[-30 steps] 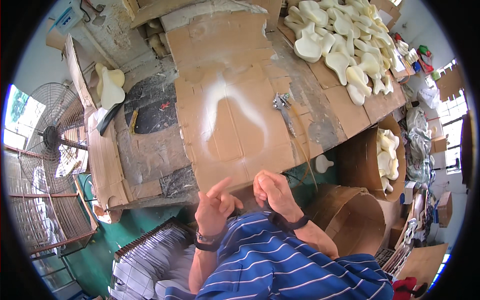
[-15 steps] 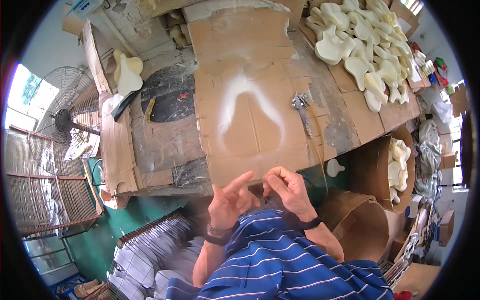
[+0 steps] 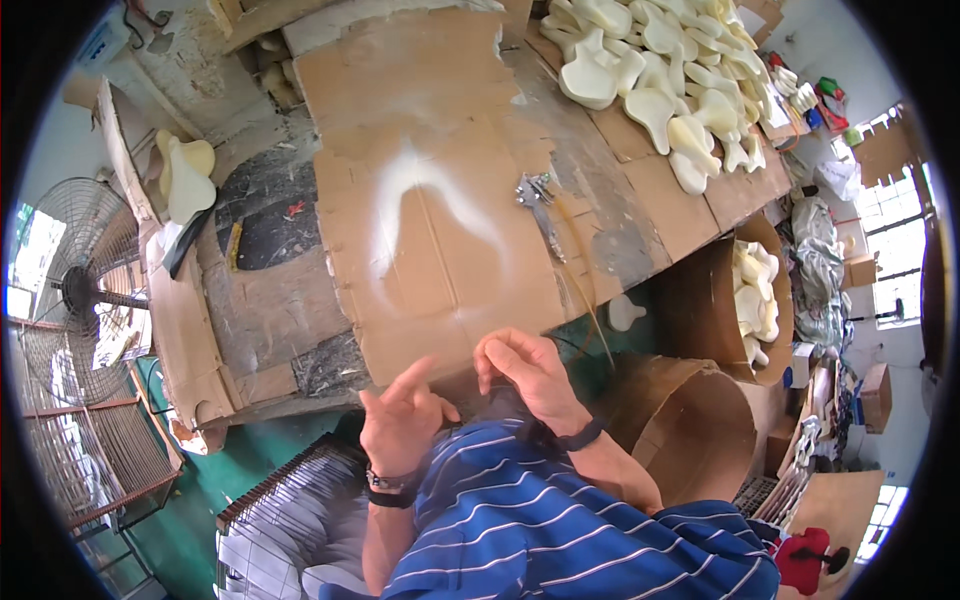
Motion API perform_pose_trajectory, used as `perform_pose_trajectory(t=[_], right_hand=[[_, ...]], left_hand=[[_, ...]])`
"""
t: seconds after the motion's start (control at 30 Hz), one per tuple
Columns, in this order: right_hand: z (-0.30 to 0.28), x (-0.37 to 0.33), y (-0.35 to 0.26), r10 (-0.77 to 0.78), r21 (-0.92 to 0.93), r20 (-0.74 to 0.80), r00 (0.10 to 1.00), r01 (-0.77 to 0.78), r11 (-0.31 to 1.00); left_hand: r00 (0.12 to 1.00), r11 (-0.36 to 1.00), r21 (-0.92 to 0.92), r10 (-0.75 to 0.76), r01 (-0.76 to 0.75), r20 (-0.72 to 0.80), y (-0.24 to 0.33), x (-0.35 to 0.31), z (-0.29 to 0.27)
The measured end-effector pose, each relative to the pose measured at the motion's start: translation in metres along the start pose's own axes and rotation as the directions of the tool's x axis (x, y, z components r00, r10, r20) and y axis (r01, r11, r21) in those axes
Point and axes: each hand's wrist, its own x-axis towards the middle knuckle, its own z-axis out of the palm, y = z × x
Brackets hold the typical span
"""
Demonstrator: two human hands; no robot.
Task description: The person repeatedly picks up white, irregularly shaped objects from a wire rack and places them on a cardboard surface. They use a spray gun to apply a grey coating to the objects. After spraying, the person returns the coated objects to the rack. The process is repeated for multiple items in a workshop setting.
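Over the near edge of the workbench, my left hand (image 3: 402, 430) has its index finger and thumb stretched out and the other fingers partly bent. It holds nothing that I can see. Close beside it, my right hand (image 3: 528, 372) is closed, thumb against the curled fingers; whatever may be pinched there is hidden. Just beyond both hands lies a cardboard sheet (image 3: 435, 240) marked with a white sprayed outline, wide at the near end and narrow at the far end. A metal spray gun (image 3: 540, 215) rests to its right, with a yellowish hose (image 3: 590, 270) trailing off the bench edge.
Cream saddle-shaped foam pads (image 3: 660, 75) are heaped at the far right; others (image 3: 187, 180) stand at the left. A yellow-handled tool (image 3: 236, 245) lies on the bench. Below are a wire basket (image 3: 265, 545) of grey pieces and a cardboard drum (image 3: 700, 430). A fan (image 3: 78, 288) stands left.
My view has swung to the right, so the bench appears farther left and slightly turned. The hands have drawn slightly apart, in much the same poses. The spray gun stays in place.
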Motion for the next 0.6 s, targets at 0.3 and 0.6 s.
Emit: perform_pose_trajectory(t=[0.3, 0.6], right_hand=[[-0.136, 0.074, 0.058, -0.193, -0.629, -0.291, 0.937, -0.035, 0.777], [-0.191, 0.156, 0.106, -0.307, -0.961, -0.197, 0.931, -0.123, 0.246]], left_hand=[[0.992, 0.996, 0.068, 0.058, -0.050, -0.114, -0.004, 0.000, -0.013], [0.978, 0.986, 0.123, 0.128, -0.109, -0.166, -0.006, 0.013, -0.010]])
